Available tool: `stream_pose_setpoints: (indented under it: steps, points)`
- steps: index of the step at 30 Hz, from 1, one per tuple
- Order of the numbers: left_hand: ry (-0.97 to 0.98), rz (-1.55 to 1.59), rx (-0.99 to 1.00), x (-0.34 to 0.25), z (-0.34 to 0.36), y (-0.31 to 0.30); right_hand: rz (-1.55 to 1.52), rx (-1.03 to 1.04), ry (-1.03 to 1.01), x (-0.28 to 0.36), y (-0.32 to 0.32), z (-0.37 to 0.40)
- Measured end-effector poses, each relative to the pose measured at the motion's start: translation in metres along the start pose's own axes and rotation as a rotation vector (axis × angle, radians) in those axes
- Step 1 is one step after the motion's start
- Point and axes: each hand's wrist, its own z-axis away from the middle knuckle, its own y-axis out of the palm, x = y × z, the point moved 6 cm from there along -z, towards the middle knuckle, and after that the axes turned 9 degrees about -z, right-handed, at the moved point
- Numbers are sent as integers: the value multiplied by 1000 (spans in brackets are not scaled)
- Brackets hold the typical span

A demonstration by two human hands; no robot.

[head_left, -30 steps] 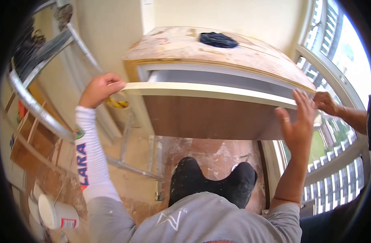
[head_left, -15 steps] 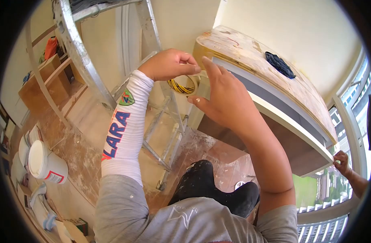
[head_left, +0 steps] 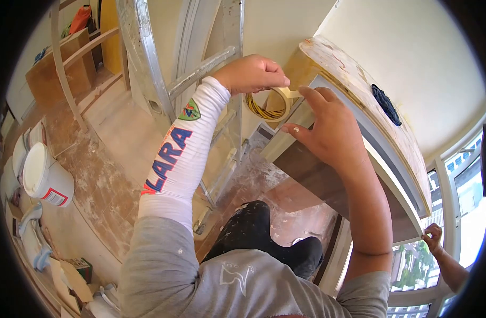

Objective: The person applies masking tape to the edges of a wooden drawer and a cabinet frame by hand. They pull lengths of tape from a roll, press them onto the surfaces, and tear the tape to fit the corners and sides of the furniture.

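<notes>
- Fingers of my left hand [head_left: 251, 74] pinch the tape roll [head_left: 264, 113] at its rim: a light, stiff ring with a sticky strip.
- My right hand [head_left: 328, 130] lies open, seemingly pressing tape onto the panel [head_left: 328, 180].

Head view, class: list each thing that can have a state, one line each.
tape roll: held, a strip drawn toward the cabinet corner
left hand: closed on the tape roll
right hand: open, fingers spread at the end of the front panel
front panel: standing off the cabinet, gap showing
bucket: lid on
dark cloth: crumpled on the cabinet
other person's hand: at the front panel's far end
</notes>
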Motion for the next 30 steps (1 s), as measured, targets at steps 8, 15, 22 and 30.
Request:
stream_pose_setpoints:
  steps: [8, 15, 22, 30]
  points:
    - [-2, -277, 200, -14, 1, 14, 85, 33, -50, -3, 8, 0]
    - [-13, -279, 315, -10, -7, 23, 152, 95, -50, -6, 13, -5]
    - [-8, -164, 297, -2, -5, 25, 173, 137, -24, -3, 15, -10]
    - [102, -553, 7, -30, 7, 28, 242, 125, -3, -12, 24, -14]
